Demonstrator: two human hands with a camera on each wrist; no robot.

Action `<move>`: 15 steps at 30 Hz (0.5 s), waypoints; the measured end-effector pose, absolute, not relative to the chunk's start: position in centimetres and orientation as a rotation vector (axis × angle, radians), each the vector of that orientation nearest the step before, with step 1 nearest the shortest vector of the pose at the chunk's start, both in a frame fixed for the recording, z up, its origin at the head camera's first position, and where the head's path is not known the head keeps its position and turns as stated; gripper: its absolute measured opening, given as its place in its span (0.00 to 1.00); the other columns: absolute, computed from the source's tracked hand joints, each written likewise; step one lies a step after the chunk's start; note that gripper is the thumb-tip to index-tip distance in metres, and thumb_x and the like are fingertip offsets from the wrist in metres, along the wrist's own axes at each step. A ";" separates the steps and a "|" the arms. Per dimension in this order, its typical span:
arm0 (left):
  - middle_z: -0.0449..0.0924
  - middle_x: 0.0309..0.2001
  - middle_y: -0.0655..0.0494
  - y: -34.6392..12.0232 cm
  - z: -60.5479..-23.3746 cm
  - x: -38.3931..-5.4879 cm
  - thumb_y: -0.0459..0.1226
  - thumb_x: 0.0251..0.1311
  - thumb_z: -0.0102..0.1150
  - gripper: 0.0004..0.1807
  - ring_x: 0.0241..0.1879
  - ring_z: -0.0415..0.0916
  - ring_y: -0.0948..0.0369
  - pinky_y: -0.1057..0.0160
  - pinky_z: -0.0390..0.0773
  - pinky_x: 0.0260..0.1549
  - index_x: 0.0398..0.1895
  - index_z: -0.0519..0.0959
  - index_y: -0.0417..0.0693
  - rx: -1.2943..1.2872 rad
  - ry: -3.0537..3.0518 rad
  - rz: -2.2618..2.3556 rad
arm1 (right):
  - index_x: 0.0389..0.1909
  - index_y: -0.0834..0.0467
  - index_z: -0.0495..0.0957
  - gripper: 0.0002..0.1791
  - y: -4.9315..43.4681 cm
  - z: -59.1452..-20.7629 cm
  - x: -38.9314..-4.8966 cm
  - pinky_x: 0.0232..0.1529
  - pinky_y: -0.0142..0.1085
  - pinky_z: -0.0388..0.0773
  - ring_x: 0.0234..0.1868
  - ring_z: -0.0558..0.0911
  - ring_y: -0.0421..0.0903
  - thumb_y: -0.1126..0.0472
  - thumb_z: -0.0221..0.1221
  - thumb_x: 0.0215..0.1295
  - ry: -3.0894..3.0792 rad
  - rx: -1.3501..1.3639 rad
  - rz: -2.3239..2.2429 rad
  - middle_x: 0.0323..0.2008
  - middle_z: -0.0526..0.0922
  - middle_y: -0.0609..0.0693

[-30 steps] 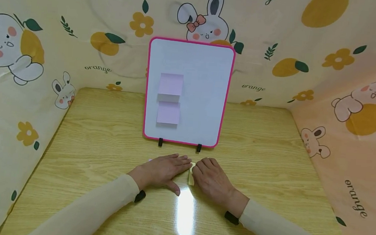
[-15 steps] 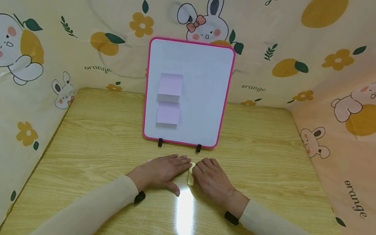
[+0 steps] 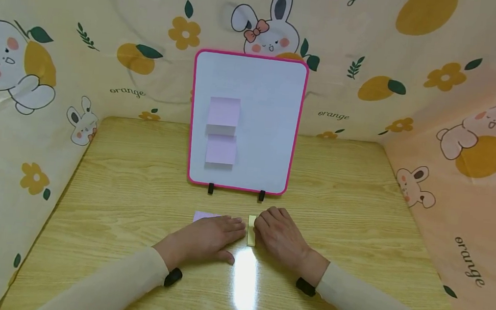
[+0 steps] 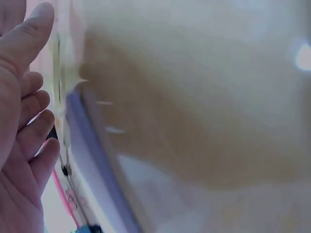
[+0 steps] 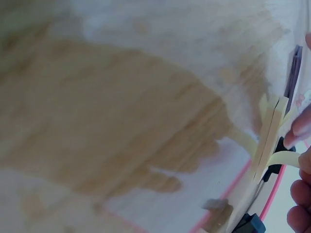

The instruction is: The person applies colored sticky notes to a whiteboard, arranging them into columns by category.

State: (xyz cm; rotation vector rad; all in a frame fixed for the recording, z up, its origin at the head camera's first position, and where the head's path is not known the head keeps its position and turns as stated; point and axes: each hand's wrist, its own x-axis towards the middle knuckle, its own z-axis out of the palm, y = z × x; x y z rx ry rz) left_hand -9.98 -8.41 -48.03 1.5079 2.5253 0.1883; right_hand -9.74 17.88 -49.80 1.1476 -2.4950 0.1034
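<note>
My right hand [image 3: 281,234] pinches the curled-up edge of a yellow sticky note [image 5: 283,158] with thumb and fingers. The note bends up from a yellow sticky note pad [image 3: 251,230], seen edge-on in the right wrist view. My left hand [image 3: 207,236] lies flat with straight fingers, just left of the yellow pad. It covers most of a purple sticky note pad [image 3: 205,216], whose far left part shows. In the left wrist view the purple pad [image 4: 99,155] is below the fingers.
Behind the hands a pink-framed whiteboard [image 3: 263,127] stands on black feet [image 3: 261,195]. An upper purple note [image 3: 223,111] and a lower purple note [image 3: 221,149] stick to its left half. A patterned cloth [image 3: 153,28] surrounds the wooden table [image 3: 338,182].
My left hand has drawn back toward me and slightly left, away from the yellow pad, and more of the purple pad shows. My right hand has stayed almost still.
</note>
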 end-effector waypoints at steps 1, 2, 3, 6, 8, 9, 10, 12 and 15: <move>0.66 0.79 0.49 -8.3 -48.2 -9.7 0.61 0.74 0.53 0.42 0.80 0.61 0.54 0.56 0.61 0.81 0.80 0.66 0.44 1.536 2.524 0.170 | 0.34 0.55 0.72 0.09 17.9 -49.8 -9.8 0.39 0.40 0.73 0.38 0.75 0.49 0.61 0.63 0.69 -2.492 1.144 0.105 0.33 0.76 0.48; 0.67 0.79 0.49 -8.2 -48.4 -9.4 0.62 0.75 0.52 0.42 0.80 0.62 0.54 0.56 0.62 0.81 0.80 0.66 0.44 1.560 2.526 0.152 | 0.34 0.55 0.72 0.09 17.8 -49.8 -9.8 0.38 0.39 0.72 0.38 0.75 0.49 0.61 0.64 0.68 -2.489 1.142 0.108 0.32 0.76 0.47; 0.67 0.79 0.49 -8.1 -48.6 -9.2 0.62 0.75 0.51 0.41 0.80 0.62 0.55 0.56 0.62 0.81 0.80 0.66 0.45 1.584 2.529 0.130 | 0.34 0.55 0.72 0.09 17.8 -49.8 -9.8 0.38 0.39 0.72 0.38 0.75 0.49 0.61 0.64 0.68 -2.489 1.139 0.108 0.32 0.75 0.47; 0.67 0.79 0.50 -7.9 -49.1 -8.8 0.63 0.75 0.49 0.41 0.80 0.62 0.56 0.57 0.62 0.81 0.80 0.66 0.46 1.621 2.554 0.078 | 0.34 0.55 0.72 0.09 17.7 -49.8 -9.9 0.38 0.39 0.71 0.38 0.74 0.48 0.61 0.64 0.68 -2.486 1.135 0.113 0.32 0.75 0.47; 0.66 0.79 0.51 -7.9 -49.3 -8.7 0.63 0.75 0.49 0.41 0.80 0.62 0.56 0.57 0.61 0.81 0.81 0.66 0.47 1.624 2.567 0.059 | 0.34 0.55 0.72 0.09 17.7 -49.8 -9.9 0.37 0.39 0.71 0.38 0.74 0.48 0.61 0.64 0.69 -2.487 1.131 0.114 0.32 0.75 0.47; 0.66 0.80 0.51 -7.9 -49.4 -8.6 0.64 0.75 0.48 0.41 0.80 0.62 0.57 0.57 0.61 0.81 0.81 0.66 0.48 1.624 2.569 0.054 | 0.34 0.55 0.72 0.09 17.7 -49.8 -9.9 0.37 0.39 0.71 0.38 0.74 0.48 0.61 0.64 0.69 -2.488 1.128 0.113 0.32 0.75 0.47; 0.65 0.80 0.52 -7.9 -49.3 -8.6 0.64 0.75 0.48 0.41 0.80 0.61 0.57 0.57 0.60 0.81 0.81 0.65 0.49 1.622 2.565 0.057 | 0.34 0.55 0.72 0.09 17.7 -49.8 -9.9 0.37 0.39 0.70 0.38 0.74 0.48 0.61 0.64 0.69 -2.492 1.125 0.118 0.32 0.75 0.47; 0.64 0.81 0.53 -7.8 -49.3 -8.6 0.64 0.76 0.48 0.42 0.81 0.60 0.58 0.58 0.58 0.82 0.82 0.64 0.49 1.617 2.554 0.073 | 0.34 0.55 0.72 0.08 17.7 -49.8 -9.9 0.37 0.39 0.71 0.38 0.75 0.48 0.61 0.63 0.70 -2.498 1.120 0.133 0.32 0.75 0.47; 0.62 0.82 0.54 -7.6 -49.2 -8.5 0.64 0.76 0.47 0.42 0.82 0.58 0.59 0.59 0.57 0.82 0.83 0.62 0.50 1.611 2.544 0.087 | 0.35 0.54 0.73 0.07 17.7 -49.8 -10.0 0.38 0.39 0.71 0.38 0.75 0.48 0.60 0.63 0.70 -2.501 1.113 0.155 0.33 0.76 0.47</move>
